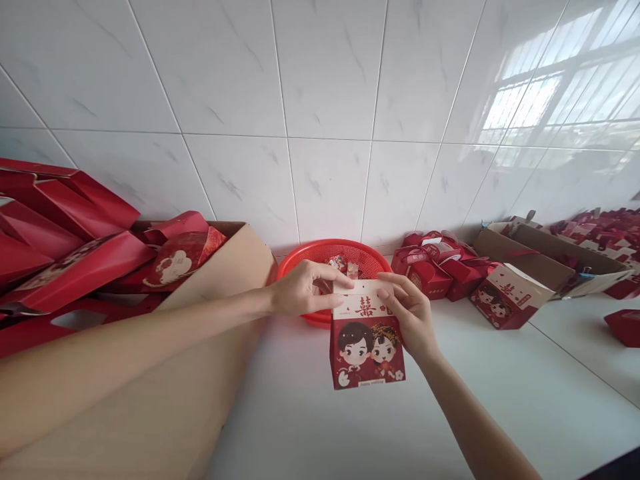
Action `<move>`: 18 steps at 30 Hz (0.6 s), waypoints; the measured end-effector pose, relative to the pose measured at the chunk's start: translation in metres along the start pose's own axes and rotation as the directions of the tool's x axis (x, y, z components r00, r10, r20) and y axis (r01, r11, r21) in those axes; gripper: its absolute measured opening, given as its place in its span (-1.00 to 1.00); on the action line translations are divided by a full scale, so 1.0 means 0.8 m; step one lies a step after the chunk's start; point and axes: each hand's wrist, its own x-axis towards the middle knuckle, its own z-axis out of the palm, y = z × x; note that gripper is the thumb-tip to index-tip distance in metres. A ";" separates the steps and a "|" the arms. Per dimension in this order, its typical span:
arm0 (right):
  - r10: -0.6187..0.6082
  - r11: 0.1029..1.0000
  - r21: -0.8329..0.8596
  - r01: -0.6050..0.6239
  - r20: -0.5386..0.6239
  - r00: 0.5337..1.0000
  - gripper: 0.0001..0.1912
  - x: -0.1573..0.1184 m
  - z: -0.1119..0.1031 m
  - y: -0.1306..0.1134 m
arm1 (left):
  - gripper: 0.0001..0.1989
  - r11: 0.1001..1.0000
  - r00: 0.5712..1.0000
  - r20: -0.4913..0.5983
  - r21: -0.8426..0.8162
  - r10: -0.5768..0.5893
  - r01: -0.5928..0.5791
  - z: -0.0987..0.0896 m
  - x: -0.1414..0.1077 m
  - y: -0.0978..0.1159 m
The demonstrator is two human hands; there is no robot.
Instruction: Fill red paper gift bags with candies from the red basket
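Note:
A red and white wedding favor box (367, 343), printed with a cartoon couple, is held upright in front of me between both hands. My left hand (310, 288) pinches its upper left edge between thumb and fingers. At the upper right, my right hand (407, 310) grips the white top flap and side. Just behind the box stands a red plastic basket (295, 257) with wrapped candies (345, 265) in it. The box and my hands hide part of the basket's front.
A large cardboard carton (220, 273) with folded red boxes (85, 267) stands at the left. To the right are small red boxes (430, 273), another printed favor box (505, 300) and an open cardboard box (540, 253). A white tiled wall (327, 187) rises behind.

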 end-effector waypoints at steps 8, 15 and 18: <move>0.044 0.987 -0.162 -0.004 0.244 0.969 -0.72 -0.017 -0.024 -0.011 | -0.69 1.000 0.999 0.049 0.003 0.007 -0.007 0.013 -0.002 0.004; -0.286 0.901 -0.405 0.153 -0.289 0.914 -0.74 -0.030 -0.151 -0.032 | -0.64 0.993 0.988 0.152 0.121 -0.009 -0.009 0.008 -0.002 -0.010; -0.379 0.879 -0.466 0.101 -0.553 0.742 -0.68 -0.025 -0.216 -0.032 | -0.70 0.983 0.979 0.202 0.180 0.011 -0.048 0.005 -0.002 -0.019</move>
